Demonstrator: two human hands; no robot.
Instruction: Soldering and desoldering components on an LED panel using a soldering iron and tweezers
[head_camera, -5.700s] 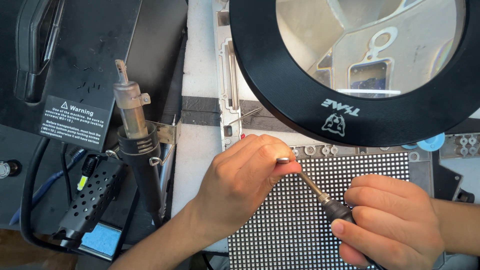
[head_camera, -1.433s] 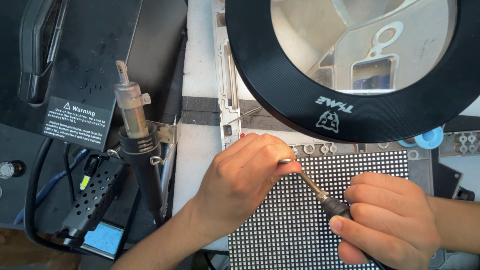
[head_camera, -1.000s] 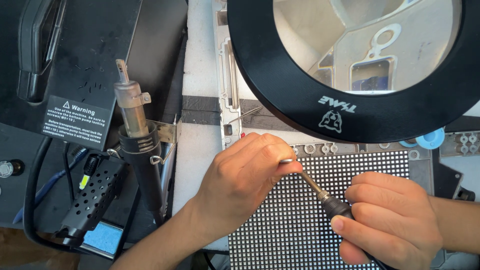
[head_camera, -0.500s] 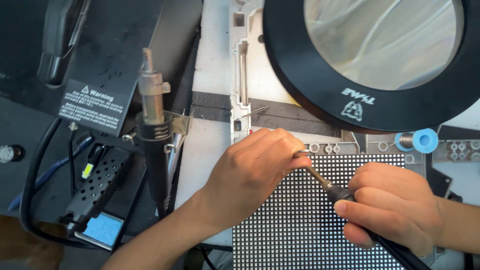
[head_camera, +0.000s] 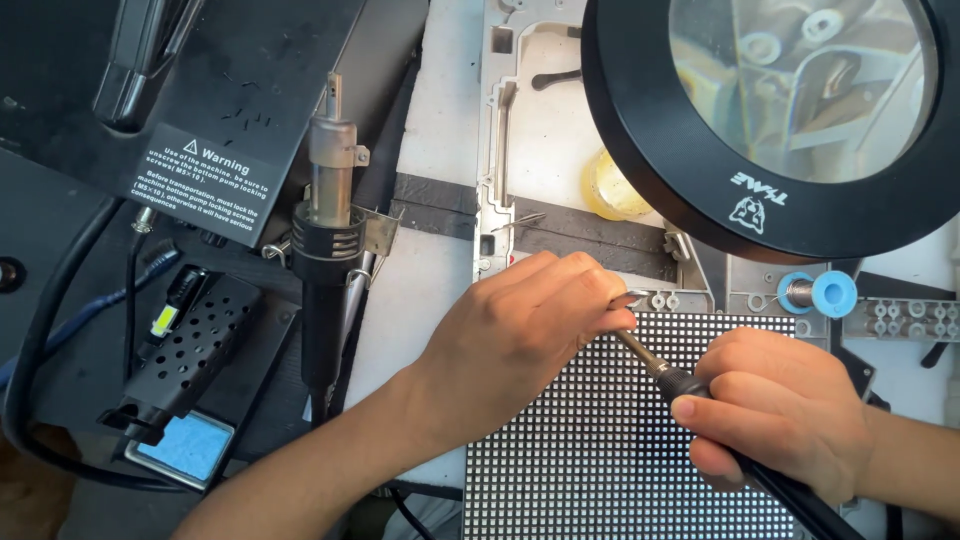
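Soldering iron (head_camera: 660, 372) lies slanted across the top edge of the dotted LED panel (head_camera: 600, 440), its tip hidden under my left hand (head_camera: 520, 330) near the panel's upper rim. My right hand (head_camera: 780, 420) is closed round its dark handle, well behind the bare metal shank, pen-fashion. That is where I judge it should be taken: the handle is light and stiff, the shank likely hot, and the cord trailing off behind my wrist will tug a little. My left hand is curled, fingertips pinched on something small and metallic; what exactly, I cannot tell. The panel looks rigid but delicate, its tiny dots easily marred by a slip.

Against the frame of half a second ago, the round black magnifier (head_camera: 770, 120) sits further right and higher in view, a yellowish pot (head_camera: 615, 190) now shows under it, and the hot-air tool (head_camera: 325, 230) in its stand appears slightly further right. My hands hold much the same pose.
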